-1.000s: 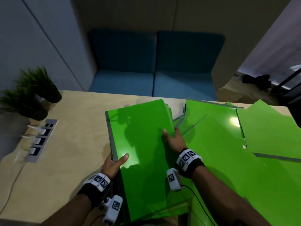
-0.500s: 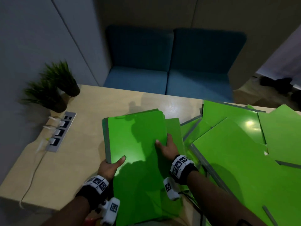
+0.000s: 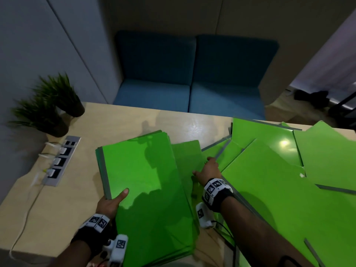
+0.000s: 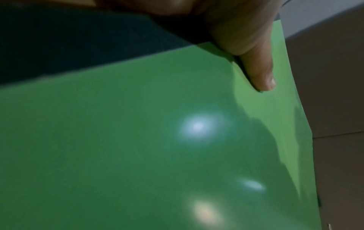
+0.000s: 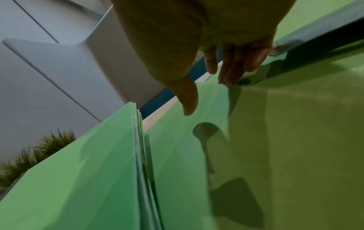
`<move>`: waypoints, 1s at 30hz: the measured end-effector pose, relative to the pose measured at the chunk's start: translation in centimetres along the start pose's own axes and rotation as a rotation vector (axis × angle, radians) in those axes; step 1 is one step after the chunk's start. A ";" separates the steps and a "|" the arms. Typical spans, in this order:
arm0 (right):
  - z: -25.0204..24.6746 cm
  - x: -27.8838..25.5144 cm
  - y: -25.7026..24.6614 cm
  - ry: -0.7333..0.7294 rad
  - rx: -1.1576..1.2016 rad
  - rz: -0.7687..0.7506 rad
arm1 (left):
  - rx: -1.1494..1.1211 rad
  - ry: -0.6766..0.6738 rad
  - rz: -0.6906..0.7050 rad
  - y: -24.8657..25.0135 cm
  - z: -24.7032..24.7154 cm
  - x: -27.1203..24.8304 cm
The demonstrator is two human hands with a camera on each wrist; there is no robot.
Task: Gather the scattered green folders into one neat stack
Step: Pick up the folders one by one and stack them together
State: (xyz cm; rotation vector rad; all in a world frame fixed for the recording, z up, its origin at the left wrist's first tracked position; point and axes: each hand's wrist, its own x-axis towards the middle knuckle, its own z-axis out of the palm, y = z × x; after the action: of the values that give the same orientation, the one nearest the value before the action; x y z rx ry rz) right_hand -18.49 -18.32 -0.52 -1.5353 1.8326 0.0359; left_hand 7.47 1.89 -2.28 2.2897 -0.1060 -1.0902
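Note:
A stack of green folders (image 3: 140, 170) is tilted up off the wooden table (image 3: 67, 209). My left hand (image 3: 110, 203) grips its near left corner, thumb (image 4: 260, 74) on the top cover (image 4: 138, 140). My right hand (image 3: 209, 170) lies to the right of the stack (image 5: 78, 171), fingers (image 5: 230, 70) straight, their tips touching the far edge of a single green folder (image 3: 187, 157) that lies flat; the thumb hovers above it. Several more green folders (image 3: 269, 180) lie overlapping on the right half of the table.
Two potted plants (image 3: 57, 99) stand at the table's far left corner. A socket panel (image 3: 61, 158) with plugs and a white cable sits near the left edge. A blue sofa (image 3: 188, 83) is behind the table.
My right hand has left the stack's right edge and moved right onto the single folder beside it. My left hand keeps its grip on the stack.

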 end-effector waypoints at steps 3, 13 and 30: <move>-0.4 -0.4 -0.4 -0.171 -0.083 0.013 | 0.040 -0.007 -0.024 -0.2 0.1 0.2; -1.3 -2.2 -1.9 -0.126 0.167 -0.042 | 0.112 -0.047 -0.068 0.4 -0.8 -0.1; -22.1 6.0 18.2 0.097 -0.036 0.178 | 0.219 -0.215 0.055 6.5 12.6 -5.7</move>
State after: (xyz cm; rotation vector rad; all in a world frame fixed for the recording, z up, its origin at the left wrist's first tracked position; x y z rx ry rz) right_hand -45.50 -28.32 4.76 -1.4157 2.0517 0.0801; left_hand -4.37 -7.72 -0.96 2.3347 -0.3884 -1.3513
